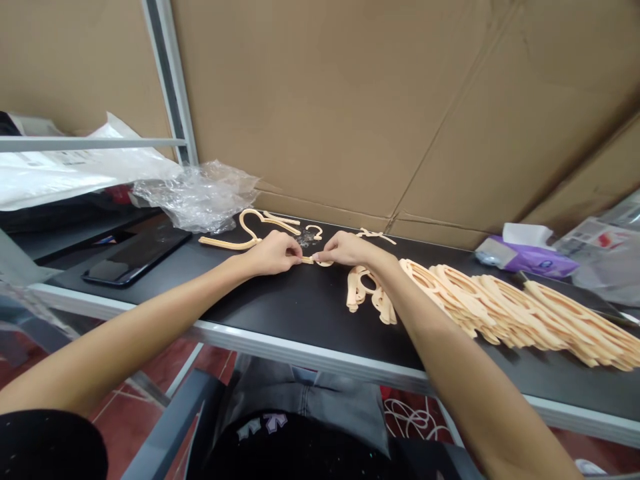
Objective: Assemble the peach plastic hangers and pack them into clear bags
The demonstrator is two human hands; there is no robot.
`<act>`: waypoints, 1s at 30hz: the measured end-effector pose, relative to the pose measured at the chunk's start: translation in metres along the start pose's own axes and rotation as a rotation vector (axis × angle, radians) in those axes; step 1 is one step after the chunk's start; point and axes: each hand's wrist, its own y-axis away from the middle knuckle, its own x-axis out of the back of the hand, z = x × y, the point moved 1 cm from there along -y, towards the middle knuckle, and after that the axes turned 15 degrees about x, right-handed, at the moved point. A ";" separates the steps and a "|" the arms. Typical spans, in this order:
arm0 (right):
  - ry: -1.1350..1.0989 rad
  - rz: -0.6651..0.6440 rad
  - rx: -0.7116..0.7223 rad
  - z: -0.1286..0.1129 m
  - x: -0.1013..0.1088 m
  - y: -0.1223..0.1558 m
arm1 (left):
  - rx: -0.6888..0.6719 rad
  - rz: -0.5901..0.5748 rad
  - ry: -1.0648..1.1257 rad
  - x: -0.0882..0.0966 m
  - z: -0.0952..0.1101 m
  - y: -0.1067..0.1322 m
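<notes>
Small cream pieces (307, 260), over the black surface (280, 310): gripped in my left fingers (294, 249) and my right fingers (325, 255); whether joined, I cannot tell. Stacked cream parts (520, 323): right of my right forearm (450, 353).

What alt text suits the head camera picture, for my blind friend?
A person's left hand and right hand pinch small peach-coloured pieces close together over a black tabletop. A long row of same-coloured pieces lies to the right; a flat dark device and crumpled clear plastic lie to the left.
</notes>
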 end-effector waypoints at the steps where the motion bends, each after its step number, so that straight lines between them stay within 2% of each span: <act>1: 0.020 0.005 -0.006 -0.001 0.000 0.000 | -0.005 -0.001 -0.001 0.000 -0.001 0.000; 8: 0.189 0.024 -0.088 -0.020 0.001 0.006 | -0.006 0.007 0.002 0.001 -0.004 -0.001; 15: 0.319 0.031 0.028 -0.023 -0.007 0.010 | 0.065 -0.004 -0.003 0.005 -0.005 -0.003; 19: 0.321 0.003 0.083 -0.030 -0.006 0.014 | 0.056 -0.028 0.000 0.007 -0.003 -0.003; 27: 0.406 0.090 0.056 -0.033 -0.014 0.012 | 0.044 -0.035 0.048 0.007 -0.006 -0.002; 30: 0.436 0.081 0.064 -0.033 -0.017 0.010 | 0.031 -0.032 0.066 0.007 -0.007 -0.002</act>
